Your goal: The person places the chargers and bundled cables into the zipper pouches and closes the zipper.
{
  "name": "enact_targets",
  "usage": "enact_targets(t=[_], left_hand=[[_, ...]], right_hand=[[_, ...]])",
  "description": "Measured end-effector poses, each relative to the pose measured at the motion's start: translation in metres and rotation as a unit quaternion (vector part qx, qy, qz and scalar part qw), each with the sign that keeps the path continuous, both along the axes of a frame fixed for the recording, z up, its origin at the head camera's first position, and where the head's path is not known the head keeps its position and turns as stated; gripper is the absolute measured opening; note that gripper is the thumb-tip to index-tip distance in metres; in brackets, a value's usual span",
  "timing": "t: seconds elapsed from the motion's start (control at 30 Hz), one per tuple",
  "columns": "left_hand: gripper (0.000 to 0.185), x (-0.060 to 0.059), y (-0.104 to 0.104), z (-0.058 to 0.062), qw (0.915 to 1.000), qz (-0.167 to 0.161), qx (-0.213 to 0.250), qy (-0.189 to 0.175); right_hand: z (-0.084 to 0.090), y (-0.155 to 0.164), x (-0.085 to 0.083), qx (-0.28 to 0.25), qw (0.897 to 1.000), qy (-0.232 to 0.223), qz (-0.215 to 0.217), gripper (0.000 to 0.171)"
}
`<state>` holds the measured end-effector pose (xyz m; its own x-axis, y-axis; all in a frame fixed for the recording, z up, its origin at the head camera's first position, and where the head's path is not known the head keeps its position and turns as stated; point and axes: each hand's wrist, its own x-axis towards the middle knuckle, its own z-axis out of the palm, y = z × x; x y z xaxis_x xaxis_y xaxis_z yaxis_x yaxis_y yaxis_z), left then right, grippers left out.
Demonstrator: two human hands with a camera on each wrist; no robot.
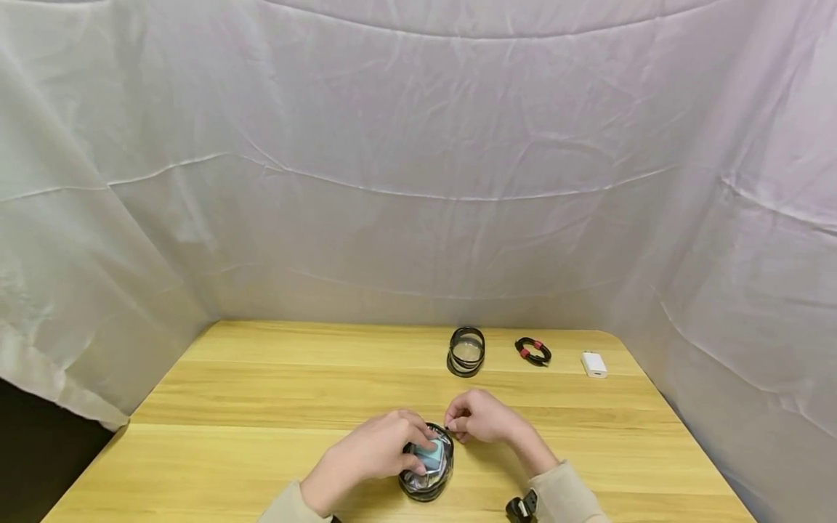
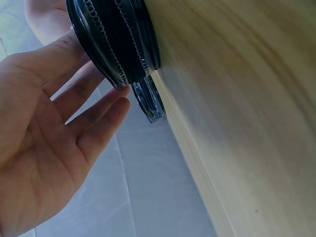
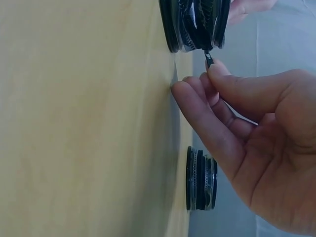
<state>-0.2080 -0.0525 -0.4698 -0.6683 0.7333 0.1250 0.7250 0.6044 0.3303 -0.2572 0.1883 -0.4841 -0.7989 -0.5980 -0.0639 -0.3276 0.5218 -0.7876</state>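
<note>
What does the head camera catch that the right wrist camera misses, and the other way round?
Only the head view shows the left hand resting on the near round zip pouch over a light blue item, plus the coiled black cable and white charger at the far edge.

Only the right wrist view shows the zipper pull pinched by the right hand.

Both show that pouch, the second round pouch and the wooden table.

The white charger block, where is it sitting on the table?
In the head view, the white charger block lies at the table's far right corner, just right of the coiled black cable.
</note>
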Motion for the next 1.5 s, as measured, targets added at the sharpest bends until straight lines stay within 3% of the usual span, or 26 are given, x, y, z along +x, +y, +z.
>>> enact_targets(t=[0.4, 0.8, 1.0, 1.23, 1.5], left_hand=[[0.032, 0.002, 0.001, 0.000, 0.9999, 0.015, -0.002, 0.004], [0.031, 0.000, 0.001, -0.001, 0.9997, 0.026, -0.001, 0.005], [0.030, 0.002, 0.002, -0.001, 0.9996, 0.029, 0.001, 0.002], [0.031, 0.003, 0.002, 0.000, 0.9994, 0.021, 0.000, 0.028], [0.033, 0.002, 0.000, -0.002, 0.9981, 0.014, -0.003, 0.061]], right_hand=[[0.002, 0.007, -0.004, 0.018, 0.999, -0.003, 0.047, 0.014], [0.007, 0.015, -0.005, -0.012, 0.995, -0.052, 0.090, 0.009], [0.004, 0.017, -0.005, -0.015, 0.993, -0.076, 0.090, 0.008], [0.002, 0.010, -0.003, 0.009, 0.999, -0.018, 0.049, 0.010], [-0.001, -0.003, -0.002, 0.033, 0.998, 0.043, 0.020, 0.014]])
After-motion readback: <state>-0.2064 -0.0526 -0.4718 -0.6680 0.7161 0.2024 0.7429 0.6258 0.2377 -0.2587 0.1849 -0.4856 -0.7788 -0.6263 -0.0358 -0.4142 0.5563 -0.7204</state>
